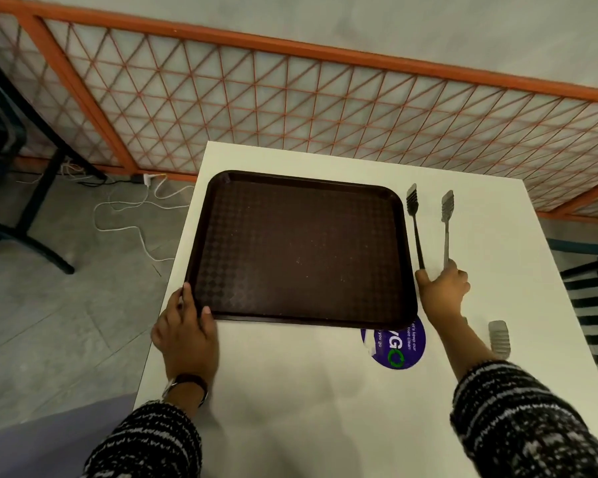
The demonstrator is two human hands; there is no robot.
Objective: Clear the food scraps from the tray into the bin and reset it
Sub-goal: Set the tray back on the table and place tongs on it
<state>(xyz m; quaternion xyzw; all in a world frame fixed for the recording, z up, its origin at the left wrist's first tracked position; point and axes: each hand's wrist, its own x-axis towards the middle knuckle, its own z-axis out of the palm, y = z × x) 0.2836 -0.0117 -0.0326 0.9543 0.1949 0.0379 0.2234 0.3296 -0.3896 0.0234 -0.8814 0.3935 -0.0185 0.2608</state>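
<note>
Tray [301, 250]: dark brown and rectangular, with rounded corners and a raised rim. It lies flat on the white table [325, 391], toward the far left, and its near-right corner overlaps a round purple sticker [399, 343].
Tray surface: chequer-textured. I can make out no scraps, only faint pale specks.
Handling (judged): stiff moulded plastic, light for its breadth and unlikely to break. The textured face should resist sliding, the smooth rim less so. Lifted by one corner alone, so broad a sheet would tend to tip.
Where to hold (judged): the rim, at two opposite edges, thumbs above and fingers beneath.
Left hand [183, 331]: at the near-left corner, fingers curled over the rim and gripping it. My wrist, with a watch on it, and forearm run straight in from the table's near edge.
Right hand [442, 288]: closed round the joined end of the metal tongs [446, 236].
Tongs: they lie on the table just right of the tray, arms splayed and ridged tips pointing away from me.
Right arm: stretched forward past the sticker, in a patterned sleeve.
Stage (judged): the clearing looks done, and resetting is in hand.
Bin: not in view.
Unidentified: a grey ridged piece [499, 339] beside my right forearm. I cannot tell what it is.
</note>
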